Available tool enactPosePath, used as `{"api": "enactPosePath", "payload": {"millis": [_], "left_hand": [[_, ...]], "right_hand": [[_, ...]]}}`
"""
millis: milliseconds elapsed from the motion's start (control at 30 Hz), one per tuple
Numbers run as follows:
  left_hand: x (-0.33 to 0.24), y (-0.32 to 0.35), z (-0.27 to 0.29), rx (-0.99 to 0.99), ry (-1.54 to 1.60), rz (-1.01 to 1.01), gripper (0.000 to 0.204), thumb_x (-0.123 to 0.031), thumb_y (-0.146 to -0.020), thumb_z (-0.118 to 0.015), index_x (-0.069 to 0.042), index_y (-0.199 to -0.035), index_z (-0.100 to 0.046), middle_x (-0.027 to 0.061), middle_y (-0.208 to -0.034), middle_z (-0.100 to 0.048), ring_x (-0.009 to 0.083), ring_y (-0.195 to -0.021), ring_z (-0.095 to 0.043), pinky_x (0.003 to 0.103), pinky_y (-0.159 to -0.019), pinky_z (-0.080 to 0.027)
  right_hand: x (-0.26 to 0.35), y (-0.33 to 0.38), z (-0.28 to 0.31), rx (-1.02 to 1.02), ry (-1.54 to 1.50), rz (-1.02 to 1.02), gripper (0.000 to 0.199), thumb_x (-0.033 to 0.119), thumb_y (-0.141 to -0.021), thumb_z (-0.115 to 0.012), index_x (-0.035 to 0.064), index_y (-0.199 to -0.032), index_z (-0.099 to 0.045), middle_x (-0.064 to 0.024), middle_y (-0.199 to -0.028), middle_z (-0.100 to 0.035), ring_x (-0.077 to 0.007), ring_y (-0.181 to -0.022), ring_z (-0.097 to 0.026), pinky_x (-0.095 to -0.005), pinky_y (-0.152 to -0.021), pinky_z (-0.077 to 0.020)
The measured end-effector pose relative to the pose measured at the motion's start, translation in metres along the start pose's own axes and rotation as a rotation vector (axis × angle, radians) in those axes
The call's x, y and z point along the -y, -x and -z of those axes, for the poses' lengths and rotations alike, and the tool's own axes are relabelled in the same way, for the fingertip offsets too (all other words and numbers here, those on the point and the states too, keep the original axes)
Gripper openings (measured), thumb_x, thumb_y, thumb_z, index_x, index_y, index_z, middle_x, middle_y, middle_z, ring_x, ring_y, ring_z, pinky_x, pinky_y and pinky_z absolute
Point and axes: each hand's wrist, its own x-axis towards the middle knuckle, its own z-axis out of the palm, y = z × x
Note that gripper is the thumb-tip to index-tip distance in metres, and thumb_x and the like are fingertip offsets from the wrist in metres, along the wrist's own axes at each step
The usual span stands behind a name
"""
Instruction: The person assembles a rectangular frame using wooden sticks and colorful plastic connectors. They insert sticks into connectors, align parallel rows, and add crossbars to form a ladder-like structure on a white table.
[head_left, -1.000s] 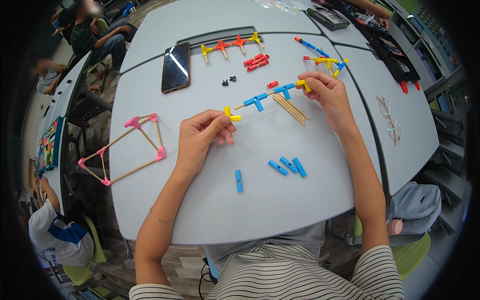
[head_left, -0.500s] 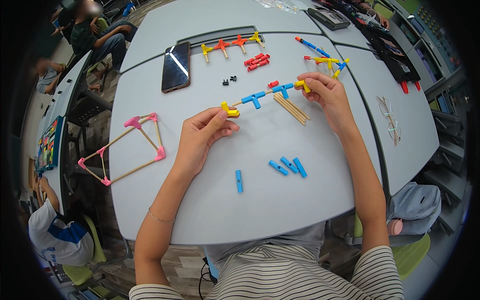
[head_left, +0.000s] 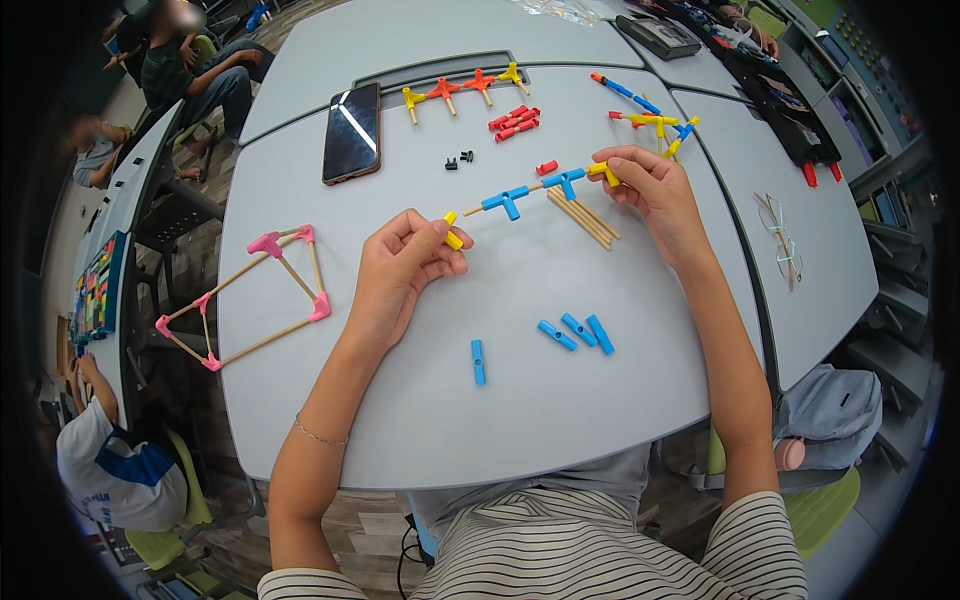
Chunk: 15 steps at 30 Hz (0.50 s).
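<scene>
Head cam: L fingers (head_left: 435, 233) pinch yellow connector (head_left: 453, 239); R fingers (head_left: 622, 154) grip yellow end (head_left: 598, 169) of blue-jointed rod (head_left: 506, 199), between them. Prob. joining step; next needs connector aligned w/ bare stick tip (head_left: 471, 210), just apart.

I have the left hand (head_left: 408, 258) pinching a loose yellow connector (head_left: 453, 241), tilted, near but apart from a bare wooden stick tip (head_left: 472, 211). From the right hand (head_left: 648, 185), which grips a yellow end connector (head_left: 600, 169), I see a joined chain slant toward the left hand through two blue T-shaped connectors (head_left: 503, 201), stems pointing bodyward.
</scene>
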Motion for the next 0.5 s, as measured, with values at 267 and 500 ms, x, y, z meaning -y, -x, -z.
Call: {"api": "enactPosePath", "payload": {"millis": [267, 500], "left_hand": [[-0.0011, -0.0019, -0.0014, -0.006, 0.032, 0.0, 0.035, -0.01, -0.099, -0.06, 0.002, -0.131, -0.054, 0.0145, -0.106, -0.068, 0.0137, -0.088, -0.066, 0.026, -0.08, -0.054], [-0.0011, 0.0053, -0.0073, -0.014, -0.028, -0.035, 0.037, -0.006, -0.096, -0.063, 0.002, -0.131, -0.054, 0.012, -0.111, -0.066, 0.0127, -0.094, -0.064, 0.025, -0.086, -0.054]], "right_hand": [[-0.0003, -0.0003, -0.0012, -0.014, -0.004, 0.008, 0.023, 0.018, -0.098, -0.06, 0.0016, -0.11, -0.072, -0.0066, -0.092, -0.073, -0.0042, -0.077, -0.057, -0.0187, -0.07, -0.047], [-0.0037, 0.002, 0.0042, -0.06, 0.009, 0.02, 0.022, 0.02, -0.097, -0.062, 0.0032, -0.109, -0.073, -0.0064, -0.094, -0.072, -0.0055, -0.081, -0.062, -0.0198, -0.073, -0.0492]]}}
